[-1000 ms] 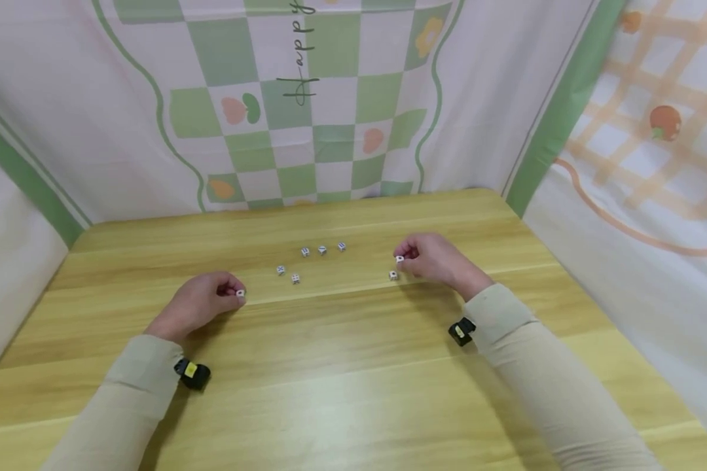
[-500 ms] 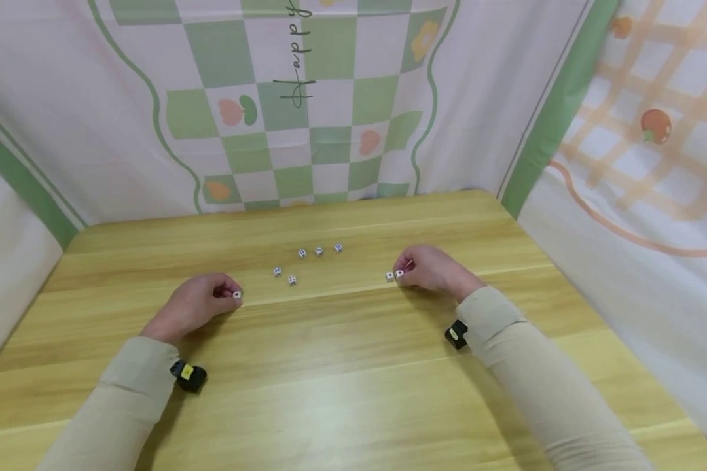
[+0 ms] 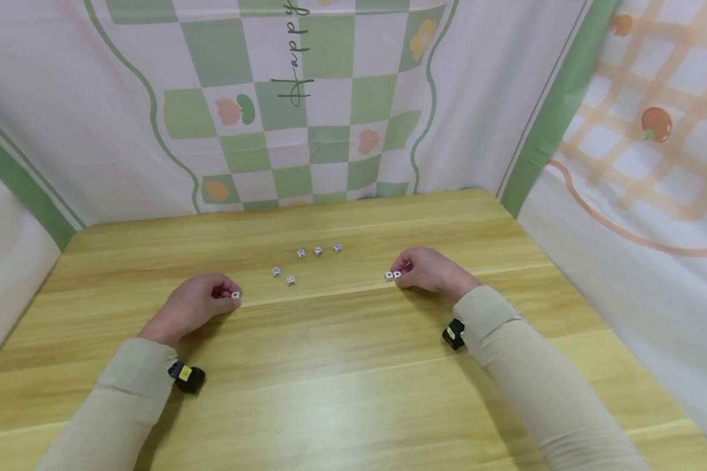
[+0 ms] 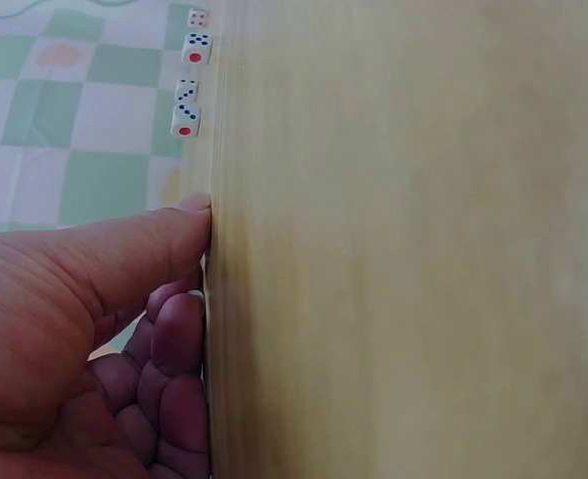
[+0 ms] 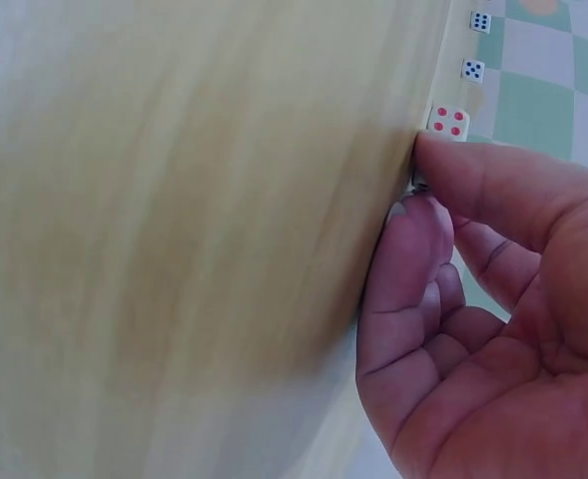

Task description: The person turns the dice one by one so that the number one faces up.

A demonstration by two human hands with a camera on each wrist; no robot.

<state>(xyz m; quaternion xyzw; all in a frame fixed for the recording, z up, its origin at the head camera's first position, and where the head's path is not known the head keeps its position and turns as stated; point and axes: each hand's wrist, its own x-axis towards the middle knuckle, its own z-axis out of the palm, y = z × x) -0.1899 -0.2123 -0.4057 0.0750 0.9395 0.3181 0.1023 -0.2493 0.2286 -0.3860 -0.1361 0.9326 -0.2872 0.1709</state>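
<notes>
My left hand [image 3: 197, 306] pinches a small white die [image 3: 235, 296] between thumb and fingers, low at the tabletop. In the left wrist view the thumb and curled fingers of the left hand [image 4: 104, 329] mostly hide that die. My right hand [image 3: 430, 269] pinches another die [image 3: 397, 275], which stands against the right side of a second die [image 3: 389, 277]. The right wrist view has a die with four red dots [image 5: 448, 123] just beyond the thumb of the right hand [image 5: 503, 299].
Between the hands, two dice [image 3: 276, 272] [image 3: 291, 280] lie nearer the left hand, and three more [image 3: 300, 253] [image 3: 318, 251] [image 3: 337, 248] form a rough row farther back. A patterned cloth [image 3: 283, 150] hangs behind the wooden table [image 3: 330, 366].
The right hand has come nearer to the front edge with its die, from behind the other die to its right side, closing the gap. The left hand keeps its pinch, nearly still.
</notes>
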